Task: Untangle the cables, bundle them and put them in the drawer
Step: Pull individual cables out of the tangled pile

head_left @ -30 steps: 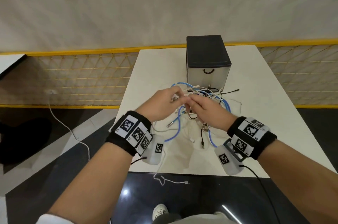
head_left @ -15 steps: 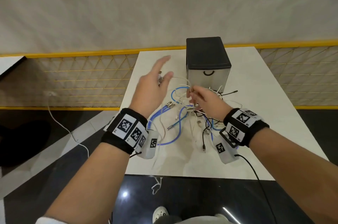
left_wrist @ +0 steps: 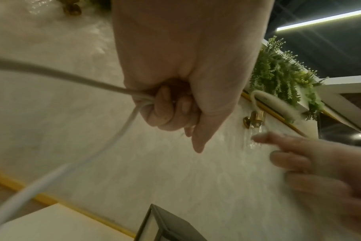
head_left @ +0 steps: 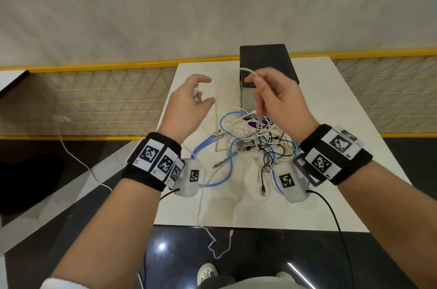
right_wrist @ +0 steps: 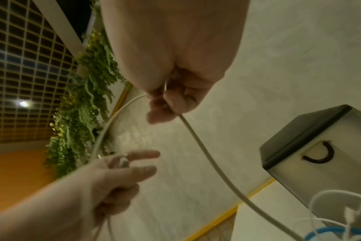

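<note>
A tangle of white, blue and black cables (head_left: 248, 137) lies on the white table (head_left: 331, 123) in front of a black-topped drawer box (head_left: 264, 62), whose drawer with a black handle (right_wrist: 319, 154) is closed. My left hand (head_left: 205, 90) is raised left of the tangle. Its lower fingers (left_wrist: 167, 110) curl round a white cable (left_wrist: 118, 137), with the plug end by the thumb. My right hand (head_left: 254, 83) is lifted in front of the box and pinches the white cable (right_wrist: 198, 143), which runs down into the tangle.
One white cable (head_left: 201, 206) hangs over the table's near edge toward the dark floor. A yellow mesh railing (head_left: 106, 99) runs behind the table, with a pale wall beyond. My shoes (head_left: 207, 275) stand below the near edge. Bare tabletop lies right of the tangle.
Both hands have come up off the tangle. The left moved up and left with a white cable end; the right then rose in front of the box, pulling white cable up.
</note>
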